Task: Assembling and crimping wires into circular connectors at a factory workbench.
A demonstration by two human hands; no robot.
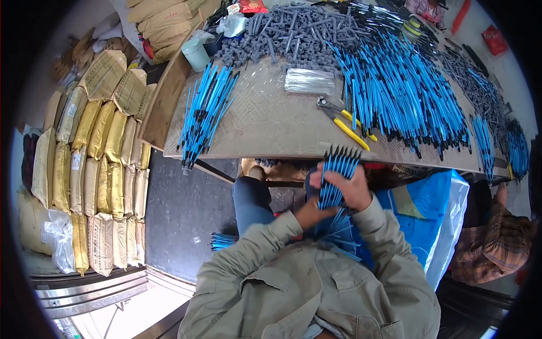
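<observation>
Over my lap I hold a bundle of thin blue sticks with dark pointed tips point(340, 164), tips pointing away from me. My right hand point(355, 189) is closed round the upper part of the bundle, thumb across its front. Lower down, my left hand point(313, 213) wraps the bundle's other end; some of its fingers are hidden. More loose blue sticks point(341, 234) fan out on my lap below the hands. Beyond them, yellow-handled cutting pliers point(347, 127) lie on the table point(265, 124), next to a stack of thin silvery strips point(309, 82).
A large pile of blue sticks point(401, 90) covers the table's right; a smaller bunch point(206, 110) overhangs its left edge. Grey plastic parts point(293, 34) heap at the back near a pale green canister point(195, 54). Stacked sacks point(96, 181) stand left. A person in plaid point(488, 248) sits right.
</observation>
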